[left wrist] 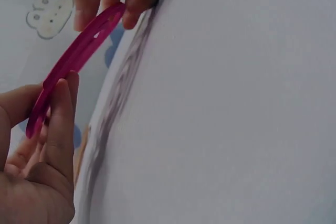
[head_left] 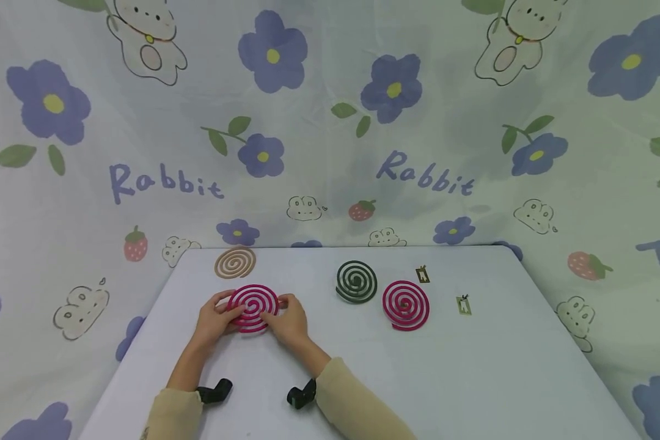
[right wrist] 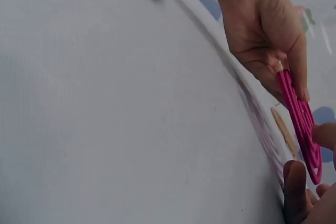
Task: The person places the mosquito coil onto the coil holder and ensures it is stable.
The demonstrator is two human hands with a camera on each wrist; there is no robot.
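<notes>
Both hands hold a pink mosquito coil [head_left: 253, 305] over the left part of the table. Its left edge is gripped by my left hand [head_left: 211, 321], thumb on the near face and fingers behind. My right hand [head_left: 291, 321] pinches the right edge in the same manner. Seen edge-on in the left wrist view, the pink coil [left wrist: 73, 59] is tilted above the white surface, where its shadow falls. In the right wrist view the thumbs press one face of the coil [right wrist: 300, 121].
Behind the hands lies a tan coil [head_left: 234, 263]. Farther right on the white table [head_left: 473, 379] are a dark green coil [head_left: 355, 281] and another pink coil [head_left: 405, 305]. Two small metal coil stands [head_left: 464, 305] lie at the right. A patterned cloth [head_left: 319, 122] hangs behind.
</notes>
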